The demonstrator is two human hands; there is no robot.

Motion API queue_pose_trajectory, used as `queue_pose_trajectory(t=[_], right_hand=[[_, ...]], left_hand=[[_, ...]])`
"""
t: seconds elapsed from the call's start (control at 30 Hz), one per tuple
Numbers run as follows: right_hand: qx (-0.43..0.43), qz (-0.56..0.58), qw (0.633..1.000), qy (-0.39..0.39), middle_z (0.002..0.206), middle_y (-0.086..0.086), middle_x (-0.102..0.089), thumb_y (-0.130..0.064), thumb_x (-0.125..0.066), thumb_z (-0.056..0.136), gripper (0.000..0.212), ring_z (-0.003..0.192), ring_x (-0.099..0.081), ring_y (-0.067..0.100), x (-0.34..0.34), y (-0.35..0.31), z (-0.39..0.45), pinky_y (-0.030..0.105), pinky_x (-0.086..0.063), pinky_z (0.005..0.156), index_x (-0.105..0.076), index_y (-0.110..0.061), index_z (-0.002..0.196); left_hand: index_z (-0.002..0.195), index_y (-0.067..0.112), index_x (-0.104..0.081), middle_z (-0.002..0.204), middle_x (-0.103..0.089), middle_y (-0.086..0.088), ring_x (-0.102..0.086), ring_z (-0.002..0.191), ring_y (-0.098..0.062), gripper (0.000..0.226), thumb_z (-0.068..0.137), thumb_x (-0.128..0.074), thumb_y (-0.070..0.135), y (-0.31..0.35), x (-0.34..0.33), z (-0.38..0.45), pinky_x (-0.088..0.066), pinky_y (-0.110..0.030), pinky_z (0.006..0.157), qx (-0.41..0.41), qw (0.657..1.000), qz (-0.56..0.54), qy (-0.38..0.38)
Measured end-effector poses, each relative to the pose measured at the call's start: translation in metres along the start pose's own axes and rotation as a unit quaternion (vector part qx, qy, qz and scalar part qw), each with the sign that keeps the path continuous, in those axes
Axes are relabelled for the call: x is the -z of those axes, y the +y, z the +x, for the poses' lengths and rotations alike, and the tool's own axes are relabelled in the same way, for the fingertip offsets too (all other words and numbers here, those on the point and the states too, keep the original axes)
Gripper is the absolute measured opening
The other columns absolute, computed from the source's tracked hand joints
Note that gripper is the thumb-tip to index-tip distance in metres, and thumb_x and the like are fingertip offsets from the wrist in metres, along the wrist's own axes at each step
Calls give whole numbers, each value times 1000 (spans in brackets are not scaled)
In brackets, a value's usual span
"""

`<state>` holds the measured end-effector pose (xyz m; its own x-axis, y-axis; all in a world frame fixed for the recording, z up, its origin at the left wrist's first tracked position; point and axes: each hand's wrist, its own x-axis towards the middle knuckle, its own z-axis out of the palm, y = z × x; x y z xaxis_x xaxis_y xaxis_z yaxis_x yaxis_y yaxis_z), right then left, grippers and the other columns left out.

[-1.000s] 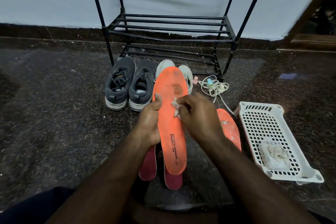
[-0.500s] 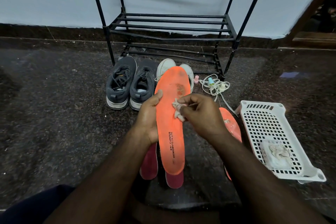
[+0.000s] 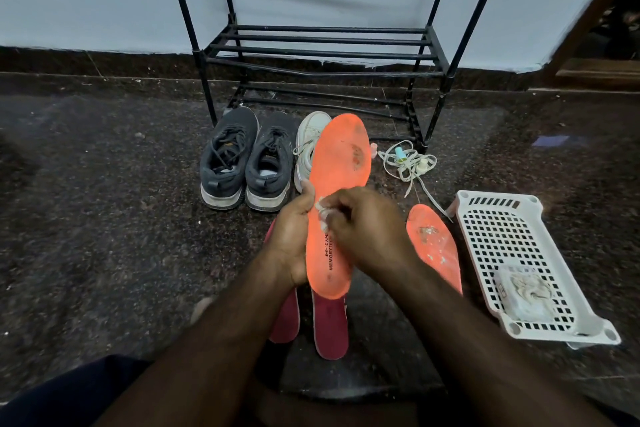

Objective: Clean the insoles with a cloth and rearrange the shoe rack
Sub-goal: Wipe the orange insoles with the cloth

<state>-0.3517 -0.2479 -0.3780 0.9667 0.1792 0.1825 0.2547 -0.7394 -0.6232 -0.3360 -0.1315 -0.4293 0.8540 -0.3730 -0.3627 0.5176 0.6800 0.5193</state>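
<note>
Now the left hand (image 3: 292, 239) grips the orange insole (image 3: 337, 194) by its left edge, fingers curled behind it and thumb on the front, holding it up toe-end toward 12 o'clock. The right hand (image 3: 367, 229) pinches a small whitish cloth (image 3: 323, 217) against the middle of the insole's face, just beside the left thumb. A second orange insole (image 3: 434, 246) lies on the dark floor at 3 o'clock from the hands, speckled with pale dirt. Two maroon insoles (image 3: 329, 326) lie side by side on the floor at 6 o'clock, partly under the held one. At 12 o'clock stands the black shoe rack (image 3: 322, 48) — before it a pair of grey shoes (image 3: 247, 163) and a white shoe (image 3: 310, 146), partly hidden. Loose white laces (image 3: 410, 163) lie at 2 o'clock. A white perforated basket (image 3: 498, 236) sits at 4 o'clock — a crumpled rag (image 3: 526, 291) inside.
</note>
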Motion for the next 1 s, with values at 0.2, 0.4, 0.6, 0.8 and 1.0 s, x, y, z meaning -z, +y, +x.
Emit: queue_pose_trajectory(t=[0.2, 0.4, 0.6, 0.8, 1.0], right_hand=[[14, 25, 989, 142, 94, 3, -68, -12, -70, 85, 11, 93, -61, 15, 10, 8, 12, 14, -37, 85, -75, -10, 94], [26, -16, 999, 25, 103, 7, -67, -15, -67, 86, 23, 102, -61, 21, -2, 10, 6, 25, -40, 94, -74, -13, 108], [5, 14, 993, 116, 96, 4, -67, -9, -67, 84, 17, 95, -62, 19, 5, 12, 10, 22, -40, 87, -75, -12, 99], [27, -4, 1000, -3, 100, 1, -68, -15, -68, 86, 19, 97, -62, 15, -2, 5, 2, 19, -39, 86, -76, -17, 103], [17, -2, 995, 97, 96, 4, -68, -6, -66, 83, 19, 94, -62, 19, 3, 10, 7, 21, -40, 86, -76, -13, 97]], left_hand=[[89, 17, -77, 80, -63, -5, -59, 69, -22, 59, 95, -38, 60, -6, -3, 0, -46, -35, 64, -2, 1000, 5, -26], [90, 16, -79, 91, -65, -6, -63, 81, -24, 63, 94, -39, 64, -9, -3, 2, -52, -36, 73, 10, 1000, 14, -6], [98, 18, -72, 84, -59, -8, -59, 65, -24, 62, 87, -42, 71, -9, 0, 2, -46, -32, 58, 14, 998, 50, -19], [103, 12, -71, 94, -65, -11, -65, 84, -26, 68, 85, -40, 70, -9, 1, 2, -53, -35, 78, 33, 999, 12, -7], [94, 17, -75, 89, -60, -8, -51, 82, -27, 67, 78, -44, 73, -12, 3, 6, -38, -38, 75, 32, 999, 12, 16]])
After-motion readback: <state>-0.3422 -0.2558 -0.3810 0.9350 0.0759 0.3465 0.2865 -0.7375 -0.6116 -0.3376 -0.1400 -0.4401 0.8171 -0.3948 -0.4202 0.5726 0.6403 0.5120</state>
